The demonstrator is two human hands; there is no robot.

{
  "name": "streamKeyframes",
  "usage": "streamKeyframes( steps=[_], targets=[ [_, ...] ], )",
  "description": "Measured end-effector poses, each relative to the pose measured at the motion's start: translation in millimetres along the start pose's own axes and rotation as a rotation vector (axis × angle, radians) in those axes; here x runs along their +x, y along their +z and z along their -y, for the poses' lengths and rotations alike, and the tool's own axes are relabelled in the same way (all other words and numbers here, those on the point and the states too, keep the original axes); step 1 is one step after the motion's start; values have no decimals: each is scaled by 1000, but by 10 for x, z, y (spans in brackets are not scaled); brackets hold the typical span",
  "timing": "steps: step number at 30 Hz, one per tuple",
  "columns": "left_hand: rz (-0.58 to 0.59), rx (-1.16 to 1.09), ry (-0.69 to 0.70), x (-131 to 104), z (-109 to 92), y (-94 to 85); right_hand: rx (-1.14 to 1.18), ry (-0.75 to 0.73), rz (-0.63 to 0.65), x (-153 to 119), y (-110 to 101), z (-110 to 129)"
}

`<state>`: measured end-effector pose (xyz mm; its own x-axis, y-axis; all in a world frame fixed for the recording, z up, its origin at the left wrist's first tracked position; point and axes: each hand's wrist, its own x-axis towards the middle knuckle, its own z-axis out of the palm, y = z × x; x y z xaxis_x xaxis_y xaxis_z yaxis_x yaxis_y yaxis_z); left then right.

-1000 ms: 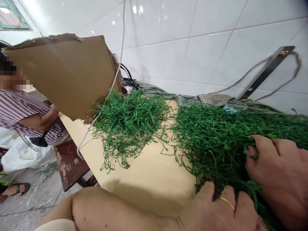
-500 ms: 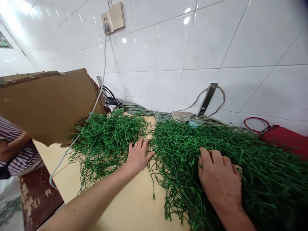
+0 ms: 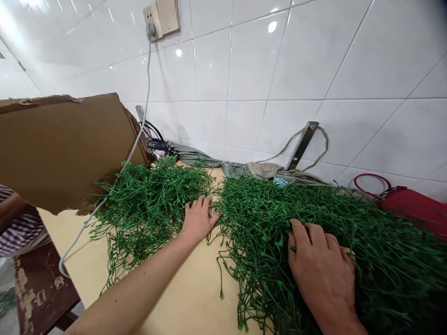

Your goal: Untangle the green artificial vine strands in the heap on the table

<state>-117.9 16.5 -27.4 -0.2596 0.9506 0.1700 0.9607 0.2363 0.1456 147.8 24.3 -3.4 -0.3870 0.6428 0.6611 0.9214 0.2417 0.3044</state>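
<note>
Two heaps of thin green artificial-looking plant stems with small forked tips lie on the pale yellow tabletop [image 3: 195, 288]. My left hand [image 3: 198, 218] rests palm down at the inner edge of the smaller left heap [image 3: 153, 190], fingers spread, with a ring on one finger. Over the larger right heap [image 3: 258, 232], my right hand [image 3: 321, 265] curls its fingers down into the stems. Its fingertips are partly hidden there, and bits of green show beside the thumb and the outer finger.
A brown cardboard sheet [image 3: 70, 149] stands at the left, crossed by a grey cable [image 3: 149, 79] from a wall socket [image 3: 152, 23]. Along the tiled wall lie grey-green cloth [image 3: 199, 156], a metal bracket [image 3: 302, 146] and a red bag [image 3: 415, 207]. Another person's checkered clothing [image 3: 21, 228] shows far left.
The view has shifted slightly, so the socket and cardboard sit a little farther left and higher. Both hands stay at about the same places on the heaps.
</note>
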Motion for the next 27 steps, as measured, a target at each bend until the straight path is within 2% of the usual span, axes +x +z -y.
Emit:
streamKeyframes(
  steps=[4,7,13,19,24,27],
  targets=[
    [11,-31,-4,-95,-92,-10,-2,-2,-21,3,-12,11],
    [31,-72,48,-197,-206,13,-8,3,-19,4,-18,23],
    [57,-201,128,-276,-565,6,3,11,0,-11,-33,39],
    [-15,-360,310,-103,-1046,-157,-9,10,6,-29,-27,14],
    [-46,-451,388,125,-1239,-318,-10,8,27,-42,-25,-2],
    [-63,-510,461,152,-1336,-480,-1,16,48,-42,-38,2]
  ],
)
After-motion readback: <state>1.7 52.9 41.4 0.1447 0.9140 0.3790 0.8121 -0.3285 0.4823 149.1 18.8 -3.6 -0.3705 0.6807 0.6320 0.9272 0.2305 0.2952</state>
